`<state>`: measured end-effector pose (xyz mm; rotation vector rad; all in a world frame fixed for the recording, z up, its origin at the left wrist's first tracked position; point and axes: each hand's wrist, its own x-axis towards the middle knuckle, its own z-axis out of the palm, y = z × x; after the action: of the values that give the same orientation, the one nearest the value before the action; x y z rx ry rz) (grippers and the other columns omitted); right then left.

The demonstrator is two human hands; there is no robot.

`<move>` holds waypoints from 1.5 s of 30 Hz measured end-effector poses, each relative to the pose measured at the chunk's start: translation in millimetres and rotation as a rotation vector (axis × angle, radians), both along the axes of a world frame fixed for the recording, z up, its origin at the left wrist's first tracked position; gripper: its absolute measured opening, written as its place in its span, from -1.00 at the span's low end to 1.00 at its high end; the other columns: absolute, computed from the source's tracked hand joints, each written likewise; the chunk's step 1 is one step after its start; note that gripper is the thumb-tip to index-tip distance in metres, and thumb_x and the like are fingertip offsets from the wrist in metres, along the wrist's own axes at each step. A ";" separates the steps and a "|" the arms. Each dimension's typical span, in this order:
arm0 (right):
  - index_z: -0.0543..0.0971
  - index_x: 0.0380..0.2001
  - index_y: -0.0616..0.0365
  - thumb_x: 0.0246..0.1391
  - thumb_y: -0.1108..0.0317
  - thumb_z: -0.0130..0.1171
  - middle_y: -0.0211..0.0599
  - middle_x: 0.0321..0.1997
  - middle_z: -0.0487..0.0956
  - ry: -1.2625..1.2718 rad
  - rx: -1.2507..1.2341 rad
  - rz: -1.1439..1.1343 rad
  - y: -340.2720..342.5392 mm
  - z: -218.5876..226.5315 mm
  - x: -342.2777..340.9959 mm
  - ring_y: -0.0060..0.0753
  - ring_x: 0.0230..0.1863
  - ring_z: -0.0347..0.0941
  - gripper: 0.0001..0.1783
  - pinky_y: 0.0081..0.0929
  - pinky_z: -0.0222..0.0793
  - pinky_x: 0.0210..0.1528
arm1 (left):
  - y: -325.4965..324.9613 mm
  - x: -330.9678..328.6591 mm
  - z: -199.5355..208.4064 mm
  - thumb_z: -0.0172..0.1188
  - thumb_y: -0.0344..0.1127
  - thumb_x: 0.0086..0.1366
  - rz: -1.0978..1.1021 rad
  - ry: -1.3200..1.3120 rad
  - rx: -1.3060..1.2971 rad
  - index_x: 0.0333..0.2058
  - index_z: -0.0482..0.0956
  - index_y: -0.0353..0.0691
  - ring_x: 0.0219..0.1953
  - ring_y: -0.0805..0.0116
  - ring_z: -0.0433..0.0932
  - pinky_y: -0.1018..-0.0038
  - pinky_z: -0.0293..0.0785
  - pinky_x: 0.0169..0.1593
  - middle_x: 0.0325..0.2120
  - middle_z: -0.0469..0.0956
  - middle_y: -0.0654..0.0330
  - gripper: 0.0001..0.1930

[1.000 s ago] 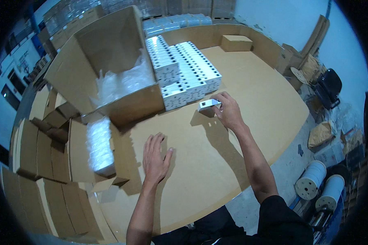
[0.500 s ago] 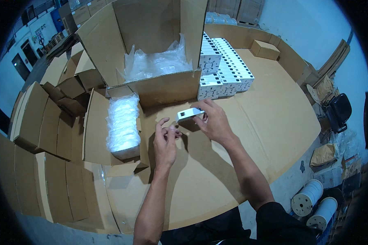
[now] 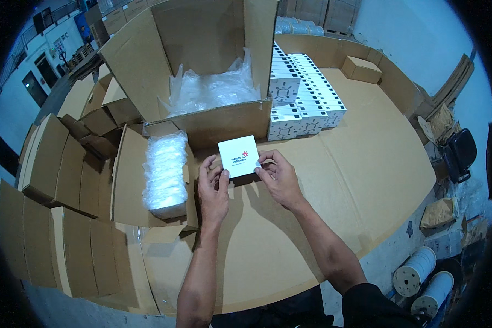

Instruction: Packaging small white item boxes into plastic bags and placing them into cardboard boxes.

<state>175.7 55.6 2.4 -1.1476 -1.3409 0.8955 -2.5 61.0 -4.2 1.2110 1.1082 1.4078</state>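
Observation:
A small flat white box [image 3: 238, 165] with a red and black print on its face is held up between my two hands over the table. My left hand [image 3: 213, 186] grips its left edge, thumb on the lower left corner. On the opposite edge my right hand [image 3: 279, 177] pinches it between thumb and fingers. Left of my hands, an opened narrow carton [image 3: 130, 183] holds a row of things in clear bubble wrap [image 3: 165, 169]. Beyond them stands a tall open carton [image 3: 218, 121] with clear plastic bags [image 3: 213, 90] inside.
Stacks of similar white boxes [image 3: 311, 98] stand at the back, right of the tall carton. A small brown box [image 3: 362, 69] sits at the table's far right. Open cartons [image 3: 60, 164] crowd the left side. Cable spools [image 3: 415, 270] and a black chair [image 3: 458, 153] are on the right.
The box has turned from edge-on so its printed face shows. My left hand, free before, has closed on its left edge; my right hand has kept its hold and moved slightly lower.

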 end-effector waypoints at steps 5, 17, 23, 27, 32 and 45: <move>0.35 -0.03 0.31 0.17 0.61 0.18 -0.11 -0.08 0.57 -0.104 -0.127 0.002 2.9 5.8 8.0 -0.36 -0.05 0.59 -0.67 -0.42 0.55 0.01 | 6.2 -4.8 -7.6 0.11 -0.49 0.39 -0.053 0.189 0.060 0.17 0.41 -0.35 -0.01 0.30 0.58 0.37 0.53 0.10 -0.06 0.59 0.02 -0.61; 0.42 0.02 0.27 0.05 0.64 0.24 0.04 -0.07 0.62 -0.283 -0.046 0.029 2.2 9.9 14.4 -0.06 0.00 0.60 -0.56 -0.22 0.51 0.08 | -6.2 -7.9 10.9 0.13 -0.61 0.30 -0.008 0.495 0.083 0.04 0.45 -0.35 -0.05 0.23 0.67 0.35 0.55 0.06 -0.13 0.66 -0.03 -0.67; 0.42 0.02 0.28 0.04 0.63 0.21 0.05 -0.07 0.62 -0.334 -0.038 0.077 1.3 8.4 18.1 -0.05 0.01 0.59 -0.56 -0.23 0.48 0.11 | -8.5 -5.3 11.9 0.15 -0.60 0.28 -0.021 0.521 0.063 0.08 0.42 -0.36 -0.04 0.21 0.65 0.34 0.55 0.07 -0.11 0.64 -0.03 -0.62; 0.41 0.07 0.32 0.00 0.67 0.08 0.05 -0.01 0.60 -0.309 0.004 0.081 1.6 7.7 24.1 -0.06 0.06 0.57 -0.51 -0.25 0.46 0.15 | -11.1 0.3 11.9 0.25 -0.52 0.24 0.002 0.530 0.161 0.15 0.34 -0.37 0.05 0.16 0.59 0.30 0.48 0.15 -0.01 0.56 -0.07 -0.49; 0.37 0.10 0.37 0.01 0.78 -0.17 -0.07 0.04 0.52 -0.092 -0.005 0.017 14.2 -18.2 30.1 -0.29 0.07 0.53 -0.48 -0.40 0.50 0.11 | -27.5 -3.6 15.3 0.26 -0.35 0.31 0.064 0.588 0.132 0.28 0.20 -0.37 0.21 0.04 0.42 0.20 0.32 0.30 0.12 0.42 -0.18 -0.37; 0.48 -0.17 0.35 0.05 0.71 -0.15 -0.15 -0.29 0.62 0.016 0.057 -0.215 14.4 -35.2 26.7 -0.38 -0.24 0.65 -0.70 -0.44 0.63 -0.18 | -10.9 32.7 143.7 0.21 -0.48 0.28 0.251 0.604 0.447 -0.23 0.53 -0.40 -0.42 0.20 0.54 0.32 0.49 -0.29 -0.41 0.52 0.04 -0.87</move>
<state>202.4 70.1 -32.8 -1.2116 -1.1971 0.7048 30.2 50.1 139.5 1.9606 1.4321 1.5777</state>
